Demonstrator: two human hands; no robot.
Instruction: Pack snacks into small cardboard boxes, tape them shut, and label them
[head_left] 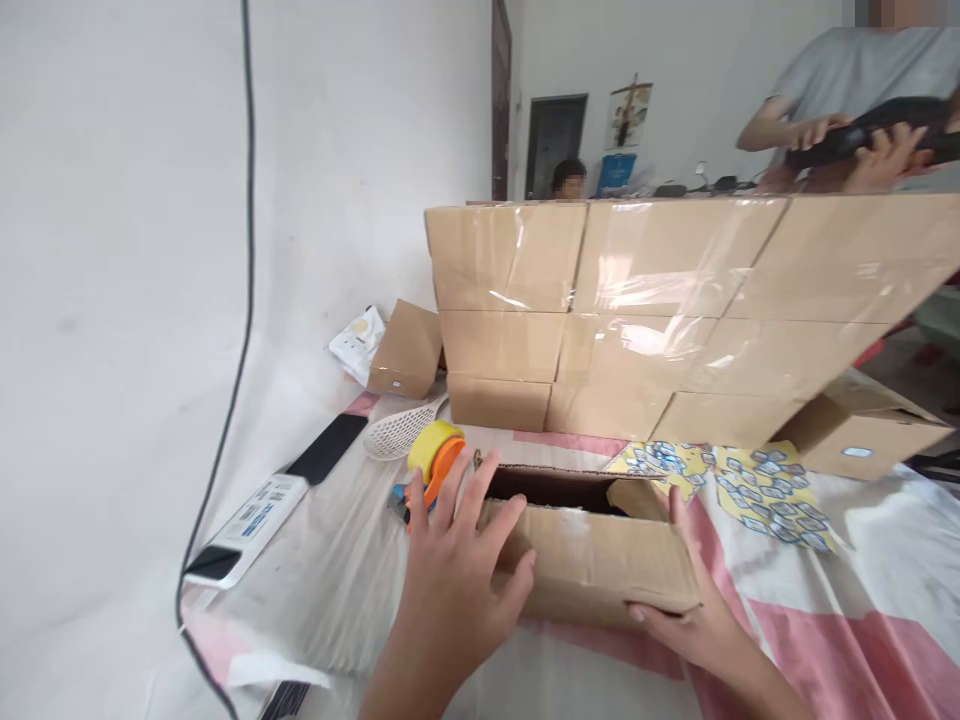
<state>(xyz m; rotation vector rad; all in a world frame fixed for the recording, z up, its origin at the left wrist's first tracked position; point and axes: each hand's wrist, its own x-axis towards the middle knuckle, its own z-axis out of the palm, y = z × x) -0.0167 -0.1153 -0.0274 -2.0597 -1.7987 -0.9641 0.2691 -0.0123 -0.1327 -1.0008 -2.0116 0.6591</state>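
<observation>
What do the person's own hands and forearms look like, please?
The left hand and right hand are bare: no gloves, rings or watch show. The visible forearms are bare too, with no sleeves or markings in view.

Three separate cardboard boxes (600, 565) (405, 350) (825, 430), one taped cardboard stack (637, 350), two yellow patterned sheets (776, 495) (664, 460), one yellow tape roll (429, 446), one white perforated skimmer (394, 433), one black cable (250, 200).

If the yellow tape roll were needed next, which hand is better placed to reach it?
Probably the left hand: it is spread close beside the yellow tape roll. The right hand is farther off, holding the right end of the open cardboard box.
</observation>
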